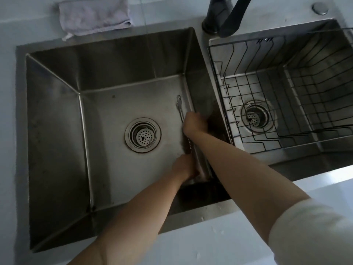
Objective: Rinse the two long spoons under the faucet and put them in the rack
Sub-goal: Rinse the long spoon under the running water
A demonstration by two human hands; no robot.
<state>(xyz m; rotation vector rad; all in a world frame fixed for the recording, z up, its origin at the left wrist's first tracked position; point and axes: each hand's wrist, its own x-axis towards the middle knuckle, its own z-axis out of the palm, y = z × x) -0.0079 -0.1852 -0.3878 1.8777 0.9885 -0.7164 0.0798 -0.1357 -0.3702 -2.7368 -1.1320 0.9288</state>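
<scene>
1. We are covering most of the long utensils [180,109] with both hands; only a forked silver tip is showing.
2. Our right hand [193,123] and left hand [184,166] are closing on them, apart, at the left basin's [57,131] right wall.

I saw a grey steel sink [57,131] and a black faucet [229,18]. The folded cloth [93,14] was pale lilac, the wire rack [248,60] black-gridded.
</scene>
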